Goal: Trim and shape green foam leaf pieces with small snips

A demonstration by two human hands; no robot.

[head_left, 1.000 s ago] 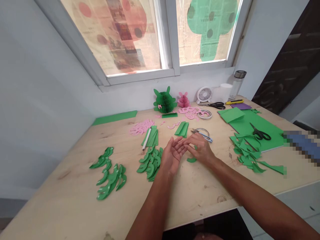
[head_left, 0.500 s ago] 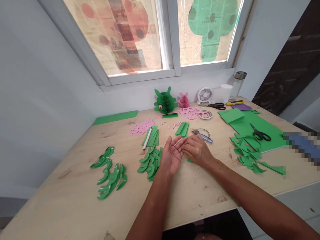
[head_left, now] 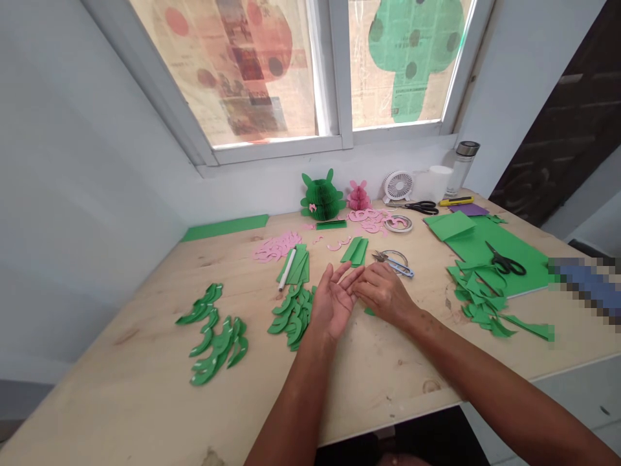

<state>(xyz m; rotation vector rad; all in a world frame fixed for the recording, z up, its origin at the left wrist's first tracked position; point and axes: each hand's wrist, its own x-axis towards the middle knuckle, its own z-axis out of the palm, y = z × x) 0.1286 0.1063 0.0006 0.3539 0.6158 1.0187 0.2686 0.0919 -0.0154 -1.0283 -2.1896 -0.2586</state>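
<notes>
My left hand [head_left: 334,301] is turned palm up with its fingers stretched out. Against its fingers, my right hand [head_left: 385,292] has its own fingers pressed together; whatever they pinch, if anything, is hidden. Beside my left hand lies a pile of curved green paper pieces [head_left: 292,314]. A scrap of green paper [head_left: 369,311] peeks out under my right hand. Just beyond it are blue-handled thread snips [head_left: 400,266] and a roll of tape [head_left: 391,252]. Folded green paper strips [head_left: 356,251] lie past my fingertips.
More curved green pieces [head_left: 220,343] lie at left, and a white pen [head_left: 287,268] rests on green strips. Pink cutouts [head_left: 279,246], a green paper honeycomb figure [head_left: 323,197] and a small fan [head_left: 398,186] are farther back. Black scissors [head_left: 505,260] lie on green sheets at right.
The view has shifted very slightly. Both hands keep nearly the same pose, with the right fingers still at the left fingers.
</notes>
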